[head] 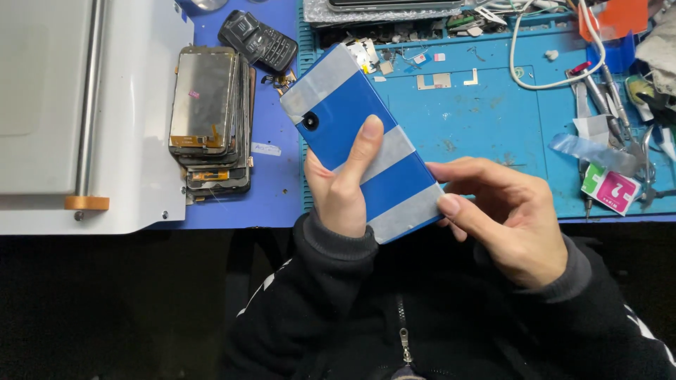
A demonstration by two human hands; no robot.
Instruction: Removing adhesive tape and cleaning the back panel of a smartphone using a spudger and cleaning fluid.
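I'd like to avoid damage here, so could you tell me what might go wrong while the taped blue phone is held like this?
1. The blue phone is held off the mat between the left hand and right hand; a slip could drop it.
2. The right thumb sits at the lowest tape strip; picking there may jerk the phone loose.
3. The stacked screens lie close enough to be knocked.

One blue phone (359,144) with three grey tape bands across its back, one camera lens showing. Two hands — left hand (343,186), right hand (503,214). One stack of phone screens (208,119) at left — count of layers unclear. One dark keypad phone (258,40) beyond. One white machine (84,112) far left.
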